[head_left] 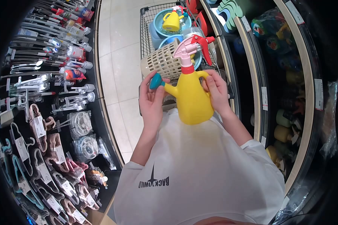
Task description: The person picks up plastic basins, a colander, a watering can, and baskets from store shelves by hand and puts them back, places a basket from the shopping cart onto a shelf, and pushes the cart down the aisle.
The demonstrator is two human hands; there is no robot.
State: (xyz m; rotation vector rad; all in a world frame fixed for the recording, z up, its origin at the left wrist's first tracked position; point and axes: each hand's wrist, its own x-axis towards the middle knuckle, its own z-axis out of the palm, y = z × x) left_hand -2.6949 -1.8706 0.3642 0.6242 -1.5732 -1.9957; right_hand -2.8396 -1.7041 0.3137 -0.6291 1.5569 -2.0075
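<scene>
A yellow spray bottle [193,98] with a side handle, a spout and a pink-and-red trigger head [191,47] is held upright in front of my white shirt. My right hand [217,92] is closed around its handle. At the spout's end, the fingers of my left hand [152,96] hold the teal sprinkler cap [156,81]. Behind the bottle, a beige slotted basket [159,60] lies tilted in the shopping cart [146,18]. Farther back in the cart, another yellow spray bottle [171,21] sits in a blue basin [159,18].
On the left, a rack carries packaged hangers [41,165], hooks and brushes [73,52]. Dark shelves with wooden edges [247,56] line the right side, holding several goods and price tags [319,93]. A tiled aisle floor [120,67] runs between them.
</scene>
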